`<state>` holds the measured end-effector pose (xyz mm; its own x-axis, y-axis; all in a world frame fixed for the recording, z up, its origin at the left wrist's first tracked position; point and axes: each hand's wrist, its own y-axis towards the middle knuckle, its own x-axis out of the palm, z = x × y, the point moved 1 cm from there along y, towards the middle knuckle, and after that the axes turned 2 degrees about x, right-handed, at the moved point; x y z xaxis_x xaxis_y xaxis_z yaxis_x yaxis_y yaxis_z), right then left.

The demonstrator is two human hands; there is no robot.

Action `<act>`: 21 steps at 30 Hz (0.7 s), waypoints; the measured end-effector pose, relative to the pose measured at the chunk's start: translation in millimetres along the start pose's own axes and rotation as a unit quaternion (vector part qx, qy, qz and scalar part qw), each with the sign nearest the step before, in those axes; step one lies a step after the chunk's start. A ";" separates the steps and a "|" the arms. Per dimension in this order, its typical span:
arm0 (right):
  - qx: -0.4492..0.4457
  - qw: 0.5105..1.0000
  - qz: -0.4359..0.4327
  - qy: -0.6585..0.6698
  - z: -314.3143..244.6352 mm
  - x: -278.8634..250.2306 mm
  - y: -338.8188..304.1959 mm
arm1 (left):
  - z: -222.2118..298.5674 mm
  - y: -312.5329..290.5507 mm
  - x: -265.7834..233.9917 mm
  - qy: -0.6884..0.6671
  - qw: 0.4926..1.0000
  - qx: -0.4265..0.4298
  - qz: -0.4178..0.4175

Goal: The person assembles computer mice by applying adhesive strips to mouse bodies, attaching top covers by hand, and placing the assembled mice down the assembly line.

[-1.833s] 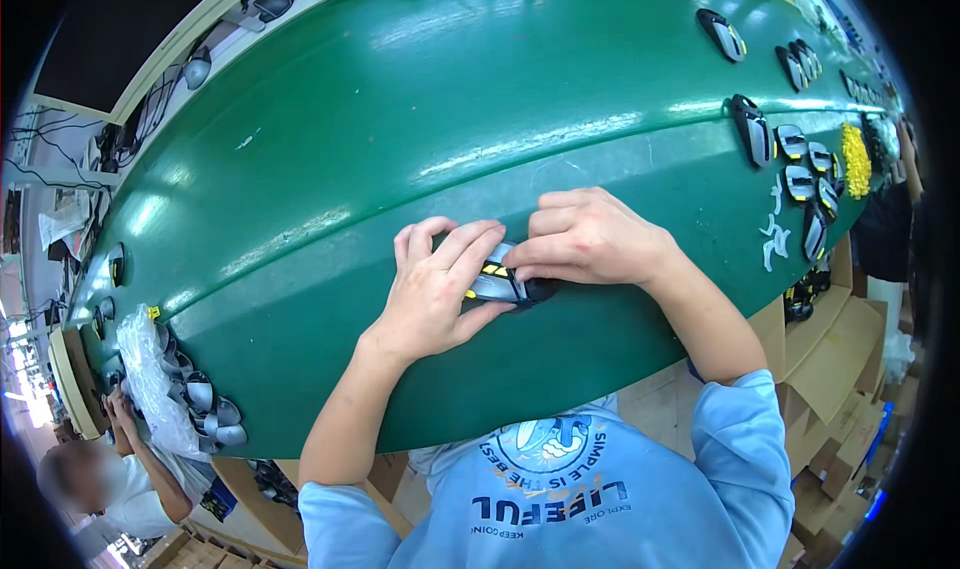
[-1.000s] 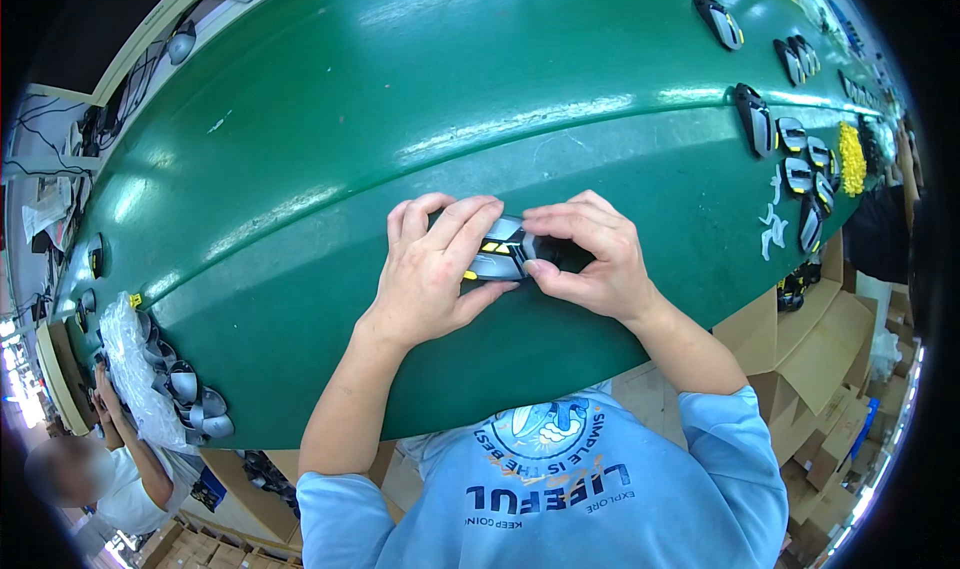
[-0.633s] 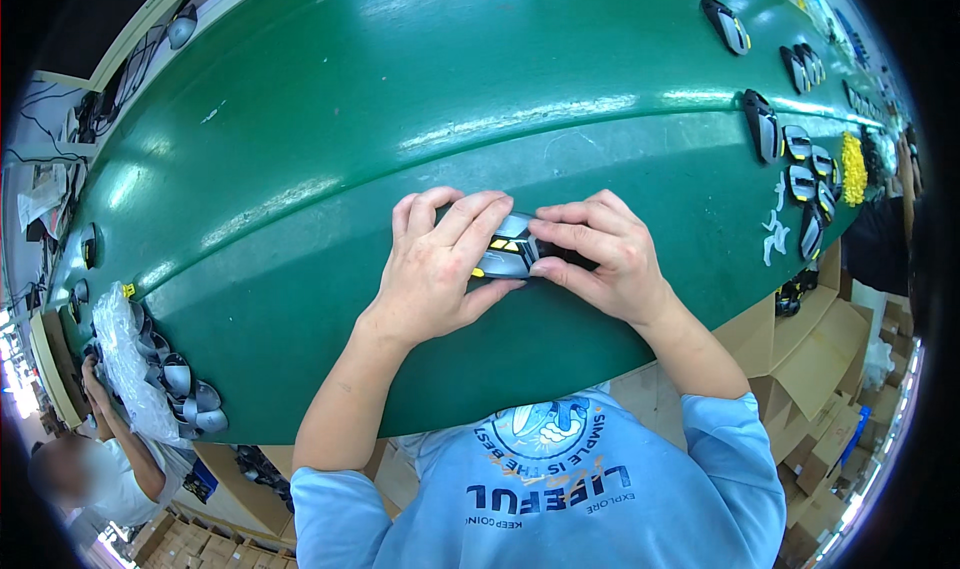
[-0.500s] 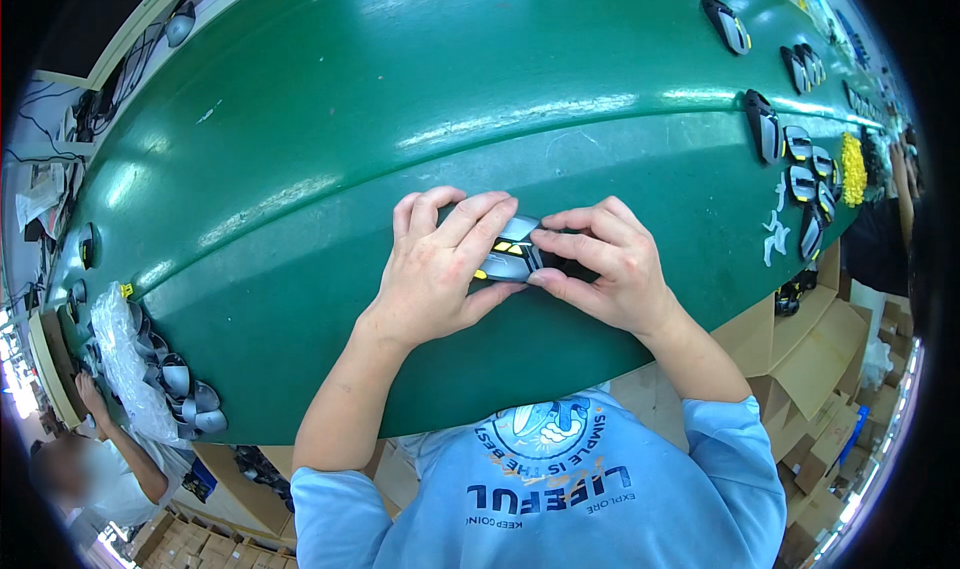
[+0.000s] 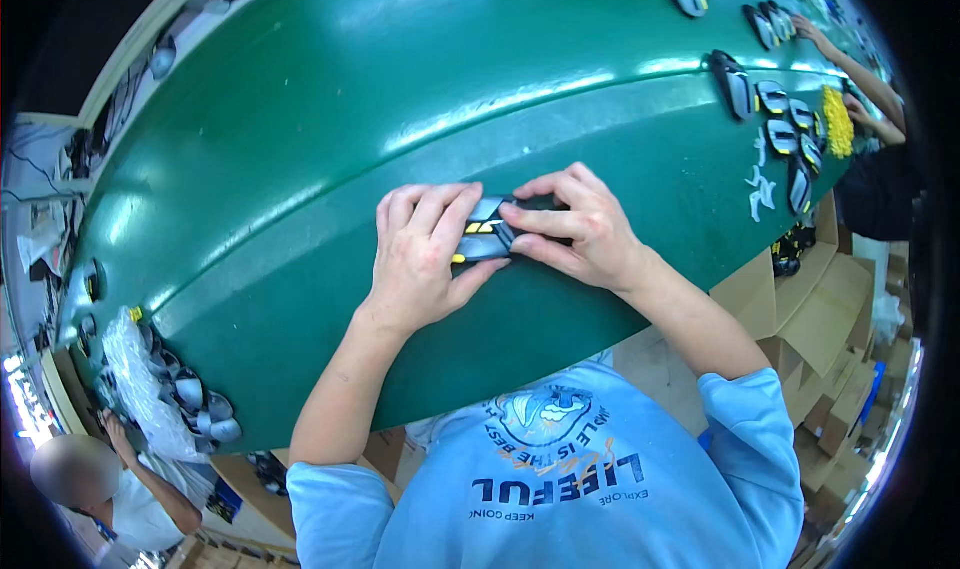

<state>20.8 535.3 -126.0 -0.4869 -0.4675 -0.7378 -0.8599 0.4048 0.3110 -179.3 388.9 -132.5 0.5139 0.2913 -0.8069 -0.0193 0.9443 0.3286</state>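
Observation:
Between my two hands is a curved black-and-silver moulded piece (image 5: pixel 488 244) with yellow stripes, held just over or on the green table. My left hand (image 5: pixel 415 254) wraps its left side, fingers over the far edge and thumb along the near edge. My right hand (image 5: pixel 582 227) pinches the black right end, thumb and fingertips pressing against it. The palms and fingers hide much of the piece, so its exact kind is unclear.
The green table (image 5: pixel 300 309) spreads all around. Similar black-and-silver pieces (image 5: pixel 781 137) lie at the right, beside a yellow heap (image 5: pixel 837 122) and white scraps (image 5: pixel 760 189). Grey shells (image 5: pixel 205 409) and a clear plastic bag (image 5: pixel 135 369) sit at left. A cardboard box (image 5: pixel 805 289) stands right. Co-workers' arms show at both sides.
Both hands and the piece appear slightly further left in the picture, still gripped the same way. A co-worker's arms now reach in at the far right. The whole view has shifted a little.

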 end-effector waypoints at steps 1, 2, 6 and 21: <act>-0.003 1.000 -0.004 0.012 4.5 0.7 1.1 | -2.5 1.9 2.6 0.006 1.000 -0.005 0.013; -0.007 1.000 0.005 0.009 8.2 2.5 -1.9 | -2.0 3.3 4.0 0.002 1.000 0.002 0.009; 0.013 0.999 0.039 0.016 7.8 3.8 -15.2 | 8.4 3.5 10.9 0.015 1.000 0.017 0.015; -0.047 0.983 -0.153 -0.089 -7.5 -29.6 18.7 | 8.0 -12.3 16.6 0.030 0.995 0.072 0.068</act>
<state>18.0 550.8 -93.9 -0.1749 -0.4076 -0.8963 -0.9766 0.1876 0.1053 -163.6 380.9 -146.0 0.4634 0.4270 -0.7765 0.0402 0.8652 0.4998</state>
